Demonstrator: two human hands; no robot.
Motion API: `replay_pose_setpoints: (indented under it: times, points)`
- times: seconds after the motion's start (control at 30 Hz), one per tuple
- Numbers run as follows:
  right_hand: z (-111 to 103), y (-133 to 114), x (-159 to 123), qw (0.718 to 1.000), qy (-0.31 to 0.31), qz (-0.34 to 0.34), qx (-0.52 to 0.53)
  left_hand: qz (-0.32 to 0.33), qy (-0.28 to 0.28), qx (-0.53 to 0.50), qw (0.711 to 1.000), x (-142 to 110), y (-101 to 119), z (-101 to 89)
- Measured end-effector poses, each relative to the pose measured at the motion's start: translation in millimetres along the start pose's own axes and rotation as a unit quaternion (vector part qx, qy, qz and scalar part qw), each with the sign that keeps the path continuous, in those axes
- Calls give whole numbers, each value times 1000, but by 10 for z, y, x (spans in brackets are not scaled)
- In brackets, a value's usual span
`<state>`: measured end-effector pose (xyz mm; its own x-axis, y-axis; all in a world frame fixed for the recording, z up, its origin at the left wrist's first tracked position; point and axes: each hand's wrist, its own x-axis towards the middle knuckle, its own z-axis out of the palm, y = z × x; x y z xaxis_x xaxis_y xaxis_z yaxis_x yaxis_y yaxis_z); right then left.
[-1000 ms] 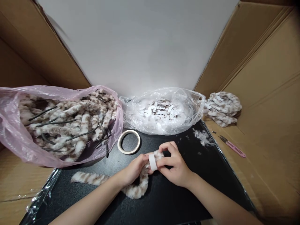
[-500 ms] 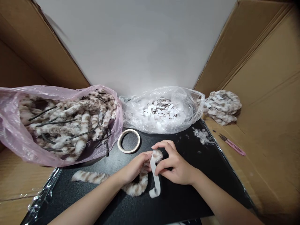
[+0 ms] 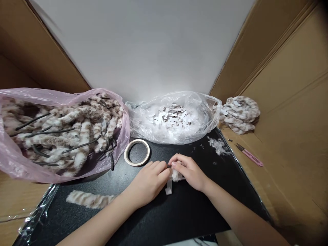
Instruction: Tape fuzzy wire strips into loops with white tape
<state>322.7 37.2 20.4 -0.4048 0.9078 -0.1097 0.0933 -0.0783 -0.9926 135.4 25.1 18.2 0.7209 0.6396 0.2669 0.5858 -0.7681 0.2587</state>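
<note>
My left hand (image 3: 151, 180) is closed around a brown-and-white furry cord (image 3: 88, 199), its fingers curled near the cord's end. That end's fluffy tip (image 3: 176, 175) pokes out between my two hands. The cord's other end lies on the black tabletop to the left, partly hidden by my left forearm. My right hand (image 3: 191, 172) pinches the same tip from the right, thumb and fingers together. A short strip of white tape (image 3: 169, 188) hangs below the fingers at the cord end; where it sticks is hidden.
Beyond my left hand lies a roll of tape (image 3: 126, 158). A pink bag (image 3: 125, 128) of furry cords stands left, a clear bag (image 3: 205, 128) of small white-tagged pieces behind. Pink-handled snips (image 3: 252, 159), a bundle of furry cords (image 3: 241, 116) and loose fluff (image 3: 219, 147) are right.
My hands have come together over the cord's end, and my right fingers have closed from a spread pose. Less of the tape strip shows, and the cord's loop is now hidden.
</note>
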Motion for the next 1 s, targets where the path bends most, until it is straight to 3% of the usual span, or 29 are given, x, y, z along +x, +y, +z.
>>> replay_pose_setpoints:
  times: [0.13, 0.3, 0.5, 0.57, 0.77, 1.0]
  points:
    - [0, -8, 16, 996, -1, 59, 71, 6, 68, -2, 998, -38, -14, -16]
    - [-20, -44, 25, 983, -5, 122, 140, 11, 112, -18, 993, -91, -20, -6]
    - [-52, -67, -7, 949, -105, 221, 198, 65, 149, -20, 987, -117, 15, -21]
    - [-52, -63, -9, 948, -100, 220, 206, 80, 154, -12, 985, -113, 32, -42]
    - [-55, -32, 11, 964, 5, 154, 216, 109, 144, -6, 984, -100, 30, -49]
    - [-39, -27, 6, 972, 42, 146, 179, 116, 122, -52, 984, -103, -6, -10]
